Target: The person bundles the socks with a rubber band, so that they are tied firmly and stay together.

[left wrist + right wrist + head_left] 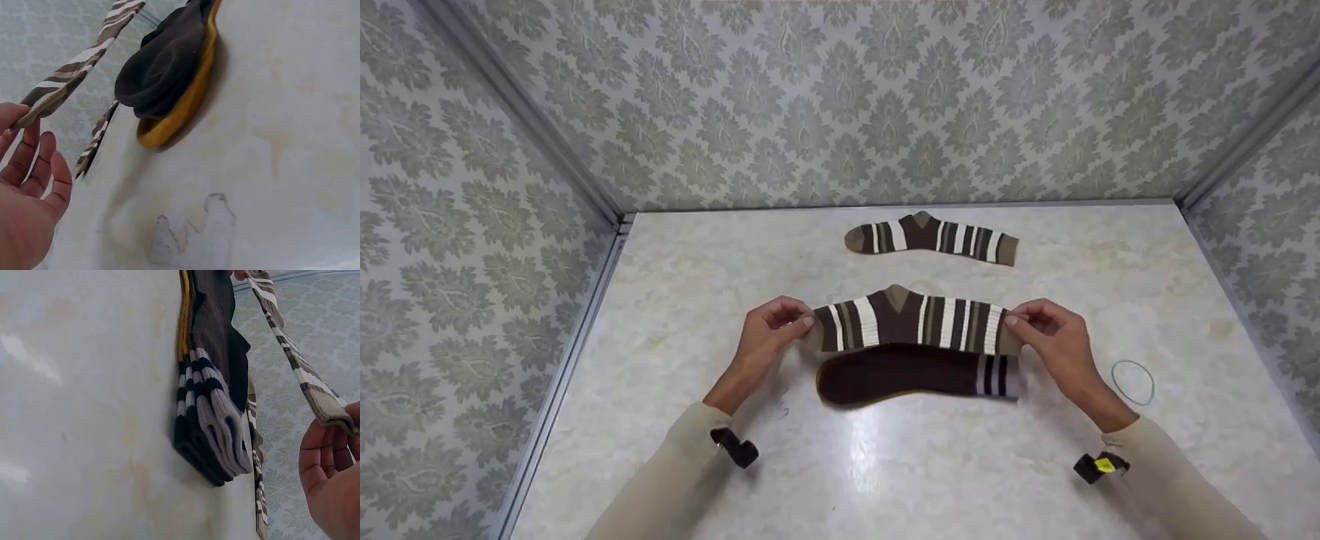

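Note:
A brown, white and dark striped sock [900, 322] is stretched out level between both hands, heel upward. My left hand [761, 341] pinches its toe end between thumb and fingers, and the other fingers hang loose in the left wrist view. At the cuff end, my right hand [1057, 341] pinches the sock the same way. Just below the held sock lie stacked dark socks [907, 379] with striped grey cuffs [216, 413] and a mustard-yellow edge [169, 126]. Part of this stack is hidden by the striped sock. A matching striped sock [911, 238] lies flat farther back.
A thin green ring-shaped band [1153, 386] lies on the table [697, 247] beyond the right wrist. Patterned wall panels [847, 97] enclose the table at the back and both sides. Pencil-like outlines [194, 225] mark the tabletop in the left wrist view.

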The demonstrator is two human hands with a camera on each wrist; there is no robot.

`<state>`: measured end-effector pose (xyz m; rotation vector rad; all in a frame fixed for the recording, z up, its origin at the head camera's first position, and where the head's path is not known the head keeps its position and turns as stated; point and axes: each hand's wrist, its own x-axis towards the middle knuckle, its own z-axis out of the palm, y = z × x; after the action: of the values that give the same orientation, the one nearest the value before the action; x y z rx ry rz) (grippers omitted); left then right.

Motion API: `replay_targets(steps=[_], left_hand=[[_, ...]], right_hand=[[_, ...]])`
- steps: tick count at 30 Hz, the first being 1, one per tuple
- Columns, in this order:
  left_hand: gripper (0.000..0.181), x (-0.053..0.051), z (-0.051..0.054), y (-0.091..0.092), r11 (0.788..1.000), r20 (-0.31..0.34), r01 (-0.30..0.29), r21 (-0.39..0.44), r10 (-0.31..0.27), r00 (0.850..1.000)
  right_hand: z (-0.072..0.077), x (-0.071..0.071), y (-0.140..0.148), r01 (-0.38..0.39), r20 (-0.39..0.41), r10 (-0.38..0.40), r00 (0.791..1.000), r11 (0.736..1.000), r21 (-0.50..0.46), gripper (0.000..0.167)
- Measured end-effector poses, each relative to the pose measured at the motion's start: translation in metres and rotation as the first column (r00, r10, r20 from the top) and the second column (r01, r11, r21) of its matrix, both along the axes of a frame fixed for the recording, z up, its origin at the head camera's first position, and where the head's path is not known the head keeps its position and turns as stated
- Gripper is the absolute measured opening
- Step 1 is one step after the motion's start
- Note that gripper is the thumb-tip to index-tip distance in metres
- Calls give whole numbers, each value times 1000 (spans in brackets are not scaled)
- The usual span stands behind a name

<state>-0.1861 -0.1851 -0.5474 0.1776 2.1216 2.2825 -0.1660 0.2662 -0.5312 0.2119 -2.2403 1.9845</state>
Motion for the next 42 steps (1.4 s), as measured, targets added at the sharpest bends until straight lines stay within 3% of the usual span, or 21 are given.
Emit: replay_targets(steps=[4,7,17,24,35,42], left_hand=[[11,10,0,0,999,-45,6,-54,-8,999],[11,18,-1,1,998,-38,16,-65,-19,999],[18,40,-8,8,997,87,21,-73,-14,996],[17,50,-15,14,996,123,37,-79,-27,992],[17,52,-27,11,992,143,71,-104,-56,988],[12,48,-33,9,983,168,100,-151,-74,983]], right_hand=[[-3,10,3,0,22,1,1000,1000,-9,13],[-7,16,5,-4,39,4,999,1000,-19,12],[-16,32,15,7,104,-8,995,1000,10,17],[-22,36,21,15,131,-22,991,998,54,20],[-34,40,20,34,184,-60,981,989,141,20],[-41,41,20,3,195,-40,980,983,185,19]])
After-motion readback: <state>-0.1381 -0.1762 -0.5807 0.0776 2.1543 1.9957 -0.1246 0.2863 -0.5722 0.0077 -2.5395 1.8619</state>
